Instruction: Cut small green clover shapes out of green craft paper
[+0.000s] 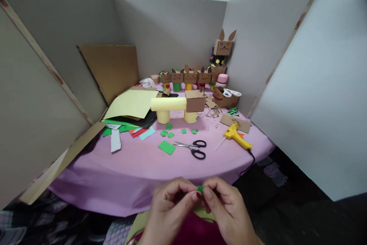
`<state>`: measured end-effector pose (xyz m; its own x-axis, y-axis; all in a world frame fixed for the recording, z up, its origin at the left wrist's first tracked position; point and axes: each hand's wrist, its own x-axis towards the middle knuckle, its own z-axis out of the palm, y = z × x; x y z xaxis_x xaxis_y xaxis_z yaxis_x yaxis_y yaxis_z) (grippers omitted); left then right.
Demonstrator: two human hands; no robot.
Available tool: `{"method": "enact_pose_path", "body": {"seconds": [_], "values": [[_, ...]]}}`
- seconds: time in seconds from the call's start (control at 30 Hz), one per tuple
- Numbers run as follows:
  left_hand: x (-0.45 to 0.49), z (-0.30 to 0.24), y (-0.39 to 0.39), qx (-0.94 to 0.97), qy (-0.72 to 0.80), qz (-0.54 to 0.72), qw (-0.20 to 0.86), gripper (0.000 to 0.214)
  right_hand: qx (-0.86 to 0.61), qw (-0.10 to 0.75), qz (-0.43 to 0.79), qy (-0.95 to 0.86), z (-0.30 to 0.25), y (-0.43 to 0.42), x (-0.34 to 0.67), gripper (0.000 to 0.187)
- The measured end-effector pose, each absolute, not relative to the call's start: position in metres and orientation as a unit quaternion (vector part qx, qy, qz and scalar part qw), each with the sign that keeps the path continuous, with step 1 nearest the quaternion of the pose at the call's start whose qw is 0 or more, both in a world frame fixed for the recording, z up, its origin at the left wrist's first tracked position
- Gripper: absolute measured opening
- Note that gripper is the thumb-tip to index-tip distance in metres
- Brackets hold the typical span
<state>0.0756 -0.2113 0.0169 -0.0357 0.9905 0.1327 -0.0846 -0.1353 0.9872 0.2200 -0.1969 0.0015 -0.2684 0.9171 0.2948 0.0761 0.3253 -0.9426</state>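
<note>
Pinched between the fingertips of my left hand (173, 205) and my right hand (225, 206) is a small piece of green paper (200, 189), held in front of the table's near edge. Both hands are closed on it, and the fingers hide much of its shape. Beyond them lie black-handled scissors (192, 148), their blades partly spread and pointing left. A green paper rectangle (166, 147) rests by the blade tips. Small green flower cutouts (164, 133) and a green square (184, 131) are farther back. Behind these stands a yellow tube figure (168, 104) with a brown box head (195, 101).
A yellow glue gun (237, 136) lies right on cardboard (226, 119), its cord running off the edge. Coloured sheets (130, 103) are stacked left. Several box-headed animal figures (190, 77) line the back, near a cardboard box (226, 99) with white scissors (231, 92). Grey panels surround the pink-covered table (129, 176).
</note>
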Motion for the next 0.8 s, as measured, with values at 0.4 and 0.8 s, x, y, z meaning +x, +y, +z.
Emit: {"method": "enact_pose_path", "body": {"seconds": [0.4,0.8], "values": [[0.081,0.013,-0.21,0.375,0.481,0.541,0.58,0.036,-0.364,0.471,0.343,-0.727,0.001,-0.2,0.22,0.018],[0.073,0.014,-0.217,0.596,0.449,0.514,0.422,0.018,-0.294,0.448,0.691,-0.484,-0.009,-0.197,0.213,0.032]]}}
